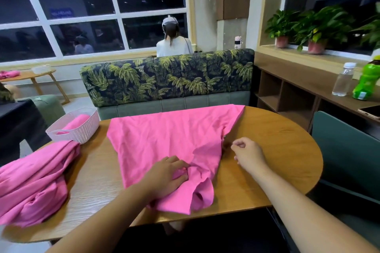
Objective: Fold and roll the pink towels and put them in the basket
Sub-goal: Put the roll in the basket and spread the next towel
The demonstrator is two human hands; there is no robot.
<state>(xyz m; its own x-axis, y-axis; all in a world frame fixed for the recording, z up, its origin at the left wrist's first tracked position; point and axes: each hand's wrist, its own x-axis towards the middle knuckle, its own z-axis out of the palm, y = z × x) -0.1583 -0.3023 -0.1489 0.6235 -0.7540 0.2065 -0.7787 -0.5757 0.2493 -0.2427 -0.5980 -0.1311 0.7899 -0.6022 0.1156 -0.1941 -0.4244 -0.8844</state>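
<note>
Bunching pink towel (164, 135), left hand (165, 176), window sign (61, 12) blurred

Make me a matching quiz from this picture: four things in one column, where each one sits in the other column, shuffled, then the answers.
Things:
1. spread towel
2. basket
3. heaped towels
4. clear bottle

Places:
A. on the shelf unit at the right
B. across the middle of the table
C. at the table's far left corner, with a rolled towel inside
D. at the table's near left edge

Pairs: 1-B, 2-C, 3-D, 4-A
</note>
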